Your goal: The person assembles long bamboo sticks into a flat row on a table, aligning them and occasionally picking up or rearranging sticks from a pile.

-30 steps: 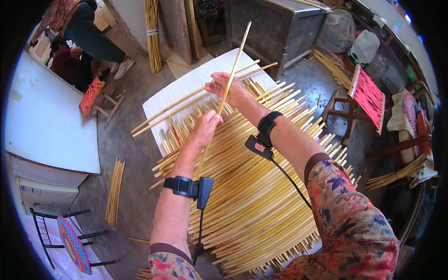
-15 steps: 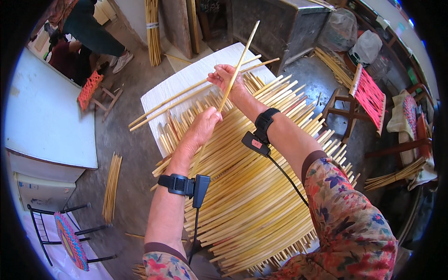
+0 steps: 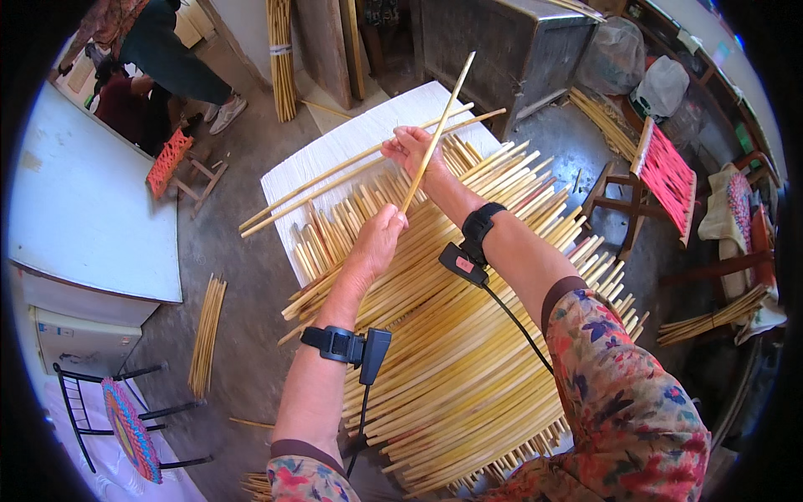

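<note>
My left hand (image 3: pixel 381 242) is closed around the lower end of a thin pale wooden stick (image 3: pixel 452 94), which slants up and to the right. Beside the stick's middle is my right hand (image 3: pixel 421 156), its fingers loosely apart; the stick crosses in front of it, and I see no firm grip. Below both hands spreads a wide layer of yellowish sticks (image 3: pixel 468 335) laid side by side. Beyond them, two long loose sticks (image 3: pixel 322 177) lie across a white board (image 3: pixel 293 163).
At the left, a bundle of sticks (image 3: pixel 207 335) lies on the floor near a white table (image 3: pixel 92 192). A stool with a red woven seat (image 3: pixel 667 180) stands at the right, a dark cabinet (image 3: pixel 502 54) at the back. Another person (image 3: pixel 171 54) is at the far left.
The held stick and both hands have shifted slightly down and to the right in view, as has most of the scene. My left hand still grips the stick.
</note>
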`<action>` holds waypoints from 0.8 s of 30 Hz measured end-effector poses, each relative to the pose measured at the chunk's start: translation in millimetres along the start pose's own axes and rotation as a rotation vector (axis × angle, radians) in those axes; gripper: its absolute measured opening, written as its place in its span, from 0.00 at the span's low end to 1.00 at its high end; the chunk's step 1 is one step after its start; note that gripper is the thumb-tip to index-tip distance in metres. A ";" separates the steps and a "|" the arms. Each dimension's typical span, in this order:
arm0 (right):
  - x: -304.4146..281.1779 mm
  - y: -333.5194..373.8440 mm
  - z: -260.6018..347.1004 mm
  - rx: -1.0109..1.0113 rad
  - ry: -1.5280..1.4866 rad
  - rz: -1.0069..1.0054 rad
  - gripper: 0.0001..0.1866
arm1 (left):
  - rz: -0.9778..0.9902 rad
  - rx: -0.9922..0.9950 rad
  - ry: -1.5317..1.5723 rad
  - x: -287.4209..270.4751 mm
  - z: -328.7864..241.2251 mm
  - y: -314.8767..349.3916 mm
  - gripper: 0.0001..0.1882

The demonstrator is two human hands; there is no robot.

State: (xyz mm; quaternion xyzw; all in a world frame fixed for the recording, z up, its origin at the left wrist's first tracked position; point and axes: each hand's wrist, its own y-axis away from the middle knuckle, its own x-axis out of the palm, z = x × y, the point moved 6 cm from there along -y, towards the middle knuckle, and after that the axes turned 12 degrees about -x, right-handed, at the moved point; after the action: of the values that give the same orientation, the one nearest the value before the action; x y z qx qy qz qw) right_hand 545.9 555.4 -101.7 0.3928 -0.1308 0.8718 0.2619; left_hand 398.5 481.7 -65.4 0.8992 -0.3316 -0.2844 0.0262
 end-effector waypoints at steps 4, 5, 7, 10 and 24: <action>-5.7 10.2 2.5 0.113 0.181 0.068 0.05 | -0.013 -0.011 0.010 -4.6 2.3 -5.6 0.15; -5.4 13.1 5.4 0.107 0.180 0.073 0.05 | -0.013 -0.014 0.017 -7.1 4.0 -7.5 0.15; -7.1 20.6 16.5 0.092 0.413 0.077 0.07 | -0.021 -0.033 0.040 -15.7 3.7 -7.1 0.15; -17.7 26.0 38.6 0.108 0.564 0.144 0.08 | -0.047 -0.050 0.034 -24.9 -8.6 -2.5 0.15; -1.4 107.2 85.4 -0.091 1.005 0.304 0.08 | -0.026 -0.102 0.018 -28.0 -17.0 -16.0 0.14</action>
State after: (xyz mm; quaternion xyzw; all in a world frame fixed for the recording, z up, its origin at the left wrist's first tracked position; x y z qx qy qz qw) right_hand 539.3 429.1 -49.0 -0.1090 -0.0823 0.9742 0.1795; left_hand 399.5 508.8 -41.1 0.9034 -0.3048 -0.2931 0.0712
